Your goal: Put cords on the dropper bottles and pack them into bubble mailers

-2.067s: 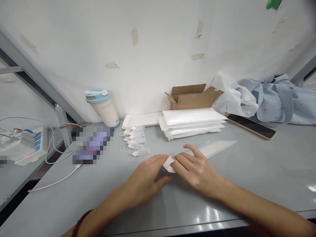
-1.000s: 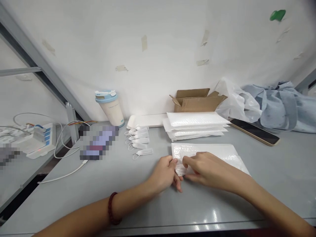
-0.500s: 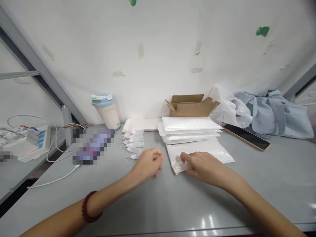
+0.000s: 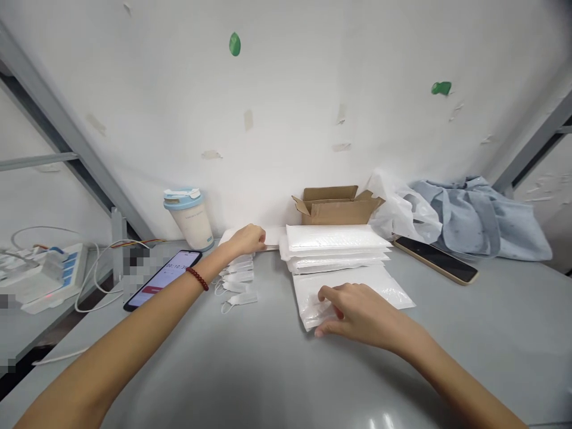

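My left hand [image 4: 248,239] reaches to the back of the table, its fingers curled over a flat white stack [image 4: 273,235] by the wall; whatever is in the fingertips is hidden. Just below that hand lies a column of several small white tags with string loops [image 4: 239,299]. My right hand [image 4: 351,311] rests at the near left part of a white bubble mailer [image 4: 379,285], thumb and forefinger apart and nothing held between them. Behind this mailer, more white bubble mailers [image 4: 335,237] are piled up.
An open cardboard box [image 4: 342,211] stands behind the mailers, beside a white plastic bag [image 4: 404,211] and a light blue cloth bag [image 4: 500,220]. A dark phone [image 4: 435,259] lies at right. Leftward are a lidded cup [image 4: 192,223], a lit phone [image 4: 167,277] and a power strip [image 4: 60,277].
My left hand has moved away from me, from beside the mailer to the white stack at the back. My right hand has spread its thumb and forefinger at the mailer. The view has tilted upward.
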{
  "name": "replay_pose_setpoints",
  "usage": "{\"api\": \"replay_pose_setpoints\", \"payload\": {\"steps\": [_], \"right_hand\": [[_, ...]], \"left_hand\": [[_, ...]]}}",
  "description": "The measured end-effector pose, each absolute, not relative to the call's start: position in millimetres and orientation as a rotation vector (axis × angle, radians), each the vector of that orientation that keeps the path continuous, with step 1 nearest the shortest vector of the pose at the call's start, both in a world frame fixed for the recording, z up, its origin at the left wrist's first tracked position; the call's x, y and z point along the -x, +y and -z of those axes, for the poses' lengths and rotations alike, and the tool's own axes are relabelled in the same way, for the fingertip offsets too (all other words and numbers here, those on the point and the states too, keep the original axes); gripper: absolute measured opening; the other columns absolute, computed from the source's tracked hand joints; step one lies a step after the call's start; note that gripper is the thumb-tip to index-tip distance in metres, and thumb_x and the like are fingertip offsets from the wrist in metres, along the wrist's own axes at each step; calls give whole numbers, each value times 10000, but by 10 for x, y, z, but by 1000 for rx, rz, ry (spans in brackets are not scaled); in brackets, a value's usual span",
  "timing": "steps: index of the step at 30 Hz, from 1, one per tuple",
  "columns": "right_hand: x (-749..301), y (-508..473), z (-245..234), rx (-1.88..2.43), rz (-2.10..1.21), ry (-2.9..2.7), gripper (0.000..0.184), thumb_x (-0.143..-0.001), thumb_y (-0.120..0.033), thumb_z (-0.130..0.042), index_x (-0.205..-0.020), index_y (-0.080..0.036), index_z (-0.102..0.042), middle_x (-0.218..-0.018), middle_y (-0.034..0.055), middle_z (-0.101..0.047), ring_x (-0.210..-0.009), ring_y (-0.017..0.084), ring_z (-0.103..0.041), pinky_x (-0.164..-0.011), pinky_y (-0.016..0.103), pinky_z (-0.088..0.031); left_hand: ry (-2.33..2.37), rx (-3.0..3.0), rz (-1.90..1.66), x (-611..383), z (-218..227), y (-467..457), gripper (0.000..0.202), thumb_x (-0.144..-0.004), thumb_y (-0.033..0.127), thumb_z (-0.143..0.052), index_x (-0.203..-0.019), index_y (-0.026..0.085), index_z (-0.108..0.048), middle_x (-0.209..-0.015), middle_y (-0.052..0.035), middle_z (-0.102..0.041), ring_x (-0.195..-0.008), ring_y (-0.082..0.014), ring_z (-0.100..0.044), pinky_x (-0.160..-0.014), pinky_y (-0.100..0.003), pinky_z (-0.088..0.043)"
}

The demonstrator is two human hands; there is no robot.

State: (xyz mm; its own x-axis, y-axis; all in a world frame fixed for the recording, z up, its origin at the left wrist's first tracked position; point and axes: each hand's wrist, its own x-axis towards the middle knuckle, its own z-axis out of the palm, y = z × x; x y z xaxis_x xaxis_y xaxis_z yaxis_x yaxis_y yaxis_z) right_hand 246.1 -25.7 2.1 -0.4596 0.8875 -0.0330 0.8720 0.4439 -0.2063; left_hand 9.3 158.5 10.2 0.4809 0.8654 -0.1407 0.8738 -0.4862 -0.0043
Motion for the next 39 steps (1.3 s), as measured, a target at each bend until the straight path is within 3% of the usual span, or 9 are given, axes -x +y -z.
{"api": "replay_pose_setpoints", "payload": {"steps": [9, 18, 29, 35, 39], "right_hand": [[-2415, -298, -88, 1568, -274, -2658, 435, -791, -571, -551, -938, -164, -597, -734, 68, -665, -639, 239, -609, -483, 263, -279], [-2446, -257, -18, 1532, -346, -2639, 416, -756, -549, -610, -966, -190, -606, -692, 42, -644, -648, 226, -601, -500, 256, -286], [-2451, -259, -31, 1512, -374, -2607, 386, -759, -520, -619, -952, -186, -614, -675, 30, -629, -650, 218, -584, -517, 261, -300], [-2466, -240, -6, 1500, -414, -2587, 403, -750, -541, -615, -956, -194, -616, -706, 36, -629, -682, 216, -585, -535, 258, -326], [-2475, -226, -9, 1497, -391, -2558, 402, -763, -549, -597, -948, -193, -615, -695, 35, -629, -675, 215, -585, -531, 257, -330]], "left_hand": [[1376, -2596, 372, -50, -98, 1823, 284, -880, 307, -533, -1116, 152, -557, -1123, -77, -581, -942, -203, -591, -793, -392, -510], [1304, -2542, 350, -47, -153, 1866, 283, -879, 306, -533, -1115, 152, -560, -1131, -74, -578, -947, -207, -589, -794, -389, -509], [1473, -2635, 351, -157, -150, 1724, 302, -882, 300, -531, -1149, 158, -534, -1151, -86, -565, -965, -205, -584, -808, -405, -504], [1570, -2724, 196, -14, -391, 1781, 298, -884, 308, -528, -1139, 153, -537, -1128, -81, -574, -938, -195, -592, -791, -396, -510], [1645, -2801, -39, 75, -522, 1739, 163, -852, 260, -542, -906, 123, -614, -904, -61, -630, -810, -183, -597, -697, -322, -488]]}}
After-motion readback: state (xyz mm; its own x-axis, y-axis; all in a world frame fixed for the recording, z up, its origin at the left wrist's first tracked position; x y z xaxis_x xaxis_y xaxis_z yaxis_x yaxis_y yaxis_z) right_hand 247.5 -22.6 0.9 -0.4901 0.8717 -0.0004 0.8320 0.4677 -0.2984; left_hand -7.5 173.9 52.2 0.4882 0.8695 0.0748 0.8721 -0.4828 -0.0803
